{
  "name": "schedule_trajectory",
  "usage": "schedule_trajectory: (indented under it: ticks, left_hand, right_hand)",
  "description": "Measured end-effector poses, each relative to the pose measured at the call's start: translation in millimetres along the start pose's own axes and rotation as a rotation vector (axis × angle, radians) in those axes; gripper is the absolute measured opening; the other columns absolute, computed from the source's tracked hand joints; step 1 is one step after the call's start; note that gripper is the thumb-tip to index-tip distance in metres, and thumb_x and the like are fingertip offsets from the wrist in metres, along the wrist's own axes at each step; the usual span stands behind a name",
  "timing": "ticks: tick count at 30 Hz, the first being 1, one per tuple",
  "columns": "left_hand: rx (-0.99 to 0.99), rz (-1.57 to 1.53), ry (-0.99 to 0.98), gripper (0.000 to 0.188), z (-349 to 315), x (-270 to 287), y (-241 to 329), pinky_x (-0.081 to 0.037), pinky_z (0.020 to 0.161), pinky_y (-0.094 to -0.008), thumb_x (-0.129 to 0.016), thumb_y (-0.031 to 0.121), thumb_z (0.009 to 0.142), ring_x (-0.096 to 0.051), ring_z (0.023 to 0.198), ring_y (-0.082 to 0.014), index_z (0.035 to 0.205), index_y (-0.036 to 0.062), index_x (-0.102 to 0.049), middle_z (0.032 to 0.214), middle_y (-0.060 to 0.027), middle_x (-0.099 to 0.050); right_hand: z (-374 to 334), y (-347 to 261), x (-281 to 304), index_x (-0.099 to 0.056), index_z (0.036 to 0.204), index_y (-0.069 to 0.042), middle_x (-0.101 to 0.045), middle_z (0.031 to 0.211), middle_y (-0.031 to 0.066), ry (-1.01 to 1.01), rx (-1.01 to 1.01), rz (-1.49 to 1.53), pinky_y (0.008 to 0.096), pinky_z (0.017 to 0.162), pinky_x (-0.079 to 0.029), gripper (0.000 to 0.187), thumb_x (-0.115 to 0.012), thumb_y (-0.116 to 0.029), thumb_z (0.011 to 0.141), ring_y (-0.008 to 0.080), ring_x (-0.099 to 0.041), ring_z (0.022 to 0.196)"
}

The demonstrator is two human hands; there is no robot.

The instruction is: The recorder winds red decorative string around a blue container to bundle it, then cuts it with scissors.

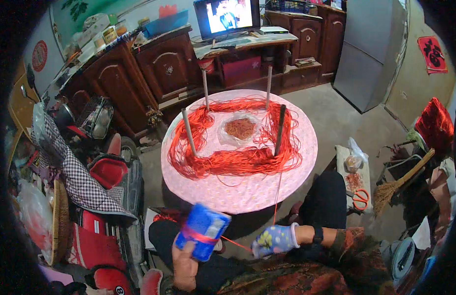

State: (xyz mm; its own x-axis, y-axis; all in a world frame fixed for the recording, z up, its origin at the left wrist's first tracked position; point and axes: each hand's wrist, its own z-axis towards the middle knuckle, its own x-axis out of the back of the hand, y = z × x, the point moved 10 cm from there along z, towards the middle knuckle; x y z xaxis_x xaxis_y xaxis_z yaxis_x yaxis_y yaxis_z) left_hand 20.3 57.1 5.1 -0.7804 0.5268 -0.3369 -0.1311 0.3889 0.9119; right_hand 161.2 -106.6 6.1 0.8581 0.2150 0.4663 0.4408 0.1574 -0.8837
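My left hand (184, 263) grips a flat blue packet (204, 228) with red cord (201, 237) wound around its middle. From the packet a strand runs to my right hand (273, 241), in a blue patterned glove, its fingers closed on the cord. The strand goes on up to a large loop of red cord (233, 164) on the round pink table (238, 199). That loop lies around several upright rods, among them a dark rod (280, 130) and a pale rod (188, 132). Inside it sits a clear plastic bag (239, 129) of small reddish-brown pieces, too small to name.
On a small stand (342, 162) at the right lie orange-handled scissors (360, 199) and a tied plastic bag (355, 160). A straw broom (397, 184) leans beyond it. A scooter (132, 187) with a checked cover (85, 182) stands at the left; cabinets (169, 66) line the back.
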Motion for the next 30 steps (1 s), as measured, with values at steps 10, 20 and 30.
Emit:
schedule_trajectory:
  ticks: [10,20,30]
  left_hand:
    - [0.136,0.140,-0.667,0.066,-37.5,-63.4,-0.6,-0.047,0.093,-0.0348,-0.082,0.019,0.067,-0.061,0.101,-0.0196,0.123,-0.0004,-0.055,0.110,-0.0088,-0.064]
    - [0.056,0.919,-0.317,0.053,-8.3,-23.3,-25.4,-0.051,0.075,-0.0312,-0.082,0.024,0.068,-0.061,0.081,-0.0126,0.110,0.0012,-0.061,0.095,-0.0046,-0.066]
    - [0.019,-0.158,-0.090,0.068,-7.5,-26.7,-1.4,-0.052,0.090,-0.0424,-0.080,0.026,0.072,-0.062,0.102,-0.0270,0.124,-0.0022,-0.049,0.115,-0.0143,-0.061]
  right_hand:
    - [17.9,46.9,47.5,-0.066,0.101,-0.006,-0.070,0.091,0.0052,0.169,-0.164,0.218,0.0312,0.076,-0.051,0.027,-0.060,-0.031,0.094,0.0127,-0.063,0.084]
    - [22.1,-42.6,32.7,-0.066,0.087,-0.008,-0.068,0.085,0.0133,0.009,0.072,-0.129,0.0361,0.068,-0.051,0.019,-0.058,-0.025,0.090,0.0308,-0.066,0.079]
    - [4.7,3.6,3.6,-0.066,0.101,-0.008,-0.068,0.089,0.0139,0.022,0.015,-0.046,0.0349,0.071,-0.052,0.023,-0.057,-0.027,0.093,0.0275,-0.067,0.080]
